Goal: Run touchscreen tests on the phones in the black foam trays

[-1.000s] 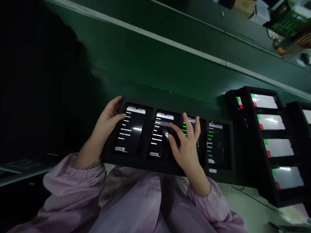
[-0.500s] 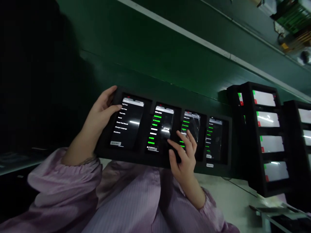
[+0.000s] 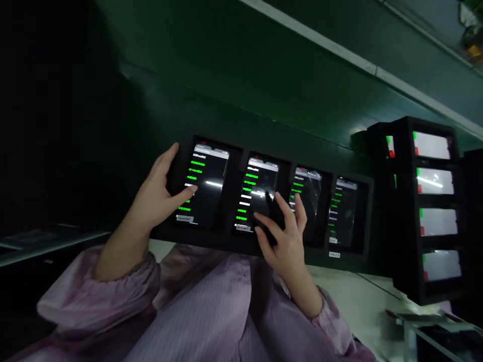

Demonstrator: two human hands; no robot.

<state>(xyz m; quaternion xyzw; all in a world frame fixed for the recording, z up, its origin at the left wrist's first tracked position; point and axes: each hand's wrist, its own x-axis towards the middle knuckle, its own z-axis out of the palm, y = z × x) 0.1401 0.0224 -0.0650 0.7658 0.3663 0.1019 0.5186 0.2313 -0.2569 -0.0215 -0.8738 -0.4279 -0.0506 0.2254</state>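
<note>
The left hand (image 3: 155,195) overlaps the leftmost smartphone (image 3: 210,195), grip unclear. The right hand (image 3: 287,246), empty, spreads over the next smartphone (image 3: 257,195).

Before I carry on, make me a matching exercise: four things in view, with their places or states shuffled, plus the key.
1. left hand
2. right hand
3. white panels
4. number label

A. fingers over the second phone from the left
B. on the edge of the black tray, below the rightmost phone
C. thumb over the leftmost phone
D. in the black holder, with green and red marks

Pairs: 1-C, 2-A, 3-D, 4-B
</note>
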